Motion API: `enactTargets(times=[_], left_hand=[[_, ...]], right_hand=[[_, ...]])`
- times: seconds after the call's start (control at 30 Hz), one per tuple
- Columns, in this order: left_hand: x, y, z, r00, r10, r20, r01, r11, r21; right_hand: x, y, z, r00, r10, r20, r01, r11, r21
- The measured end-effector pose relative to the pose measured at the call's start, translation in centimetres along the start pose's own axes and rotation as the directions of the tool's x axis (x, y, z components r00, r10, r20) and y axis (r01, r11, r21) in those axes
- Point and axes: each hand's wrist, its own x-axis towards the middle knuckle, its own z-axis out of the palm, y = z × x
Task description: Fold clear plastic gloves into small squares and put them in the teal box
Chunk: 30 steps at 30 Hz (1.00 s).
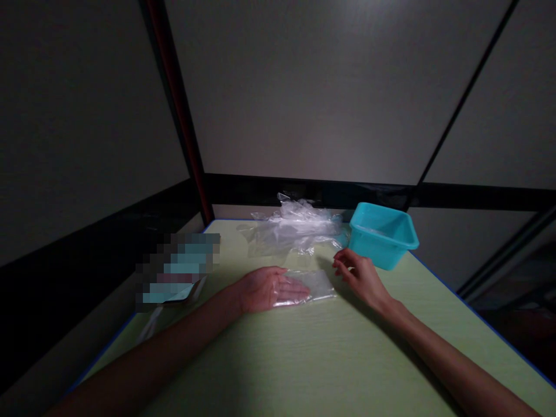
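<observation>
Head camera view: my left hand (263,289) lies palm up at 9 o'clock of a flat clear plastic bag (322,282), its straight fingers seen through the film; whether they are inside the bag or only beneath it, I cannot tell. That hand is relaxed and spread, clamped on nothing. My right hand (359,278) hangs at the bag's 3 o'clock, near its end but seemingly apart from it, the fingers loosely bent with nothing between them.

The bag rests around the middle of the pale green table (278,359). At its 12 o'clock lies a heap of crumpled clear plastic (295,227); a teal basket (377,249) stands at 2 o'clock, and a pixelated object (185,263) sits near 10 o'clock.

As I judge it, I am partway along: this one bag is laid out flat with my fingers at it, while the heap is loose and rumpled, touched by neither hand. What the basket holds I cannot make out.
</observation>
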Motion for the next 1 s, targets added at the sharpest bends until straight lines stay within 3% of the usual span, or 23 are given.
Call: enactTargets(times=[0.07,0.13,0.27,0.57,1.0], left_hand=[[0.1,0.0,-0.1,1.0,0.001,0.002,-0.001,1.0,0.004],[0.2,0.0,-0.2,1.0,0.003,-0.011,-0.003,1.0,0.004],[0.3,-0.1,-0.3,0.999,0.003,-0.032,-0.003,1.0,-0.009],[0.2,0.1,0.2,0.999,-0.016,-0.044,0.014,0.999,-0.039],[-0.4,0.5,0.4,0.999,-0.011,-0.047,0.009,0.999,-0.049]], right_hand=[[-0.9,-1.0,0.5,0.982,-0.169,0.087,0.186,0.949,-0.254],[-1.7,-1.8,1.3,0.938,-0.247,0.241,0.328,0.857,-0.397],[-3.1,-2.5,2.7,0.861,-0.211,0.462,0.459,0.715,-0.528],[-4.0,-2.7,3.2,0.87,-0.066,0.488,0.381,0.718,-0.582],[-3.8,-2.1,3.5,0.892,-0.055,0.448,0.343,0.728,-0.593]])
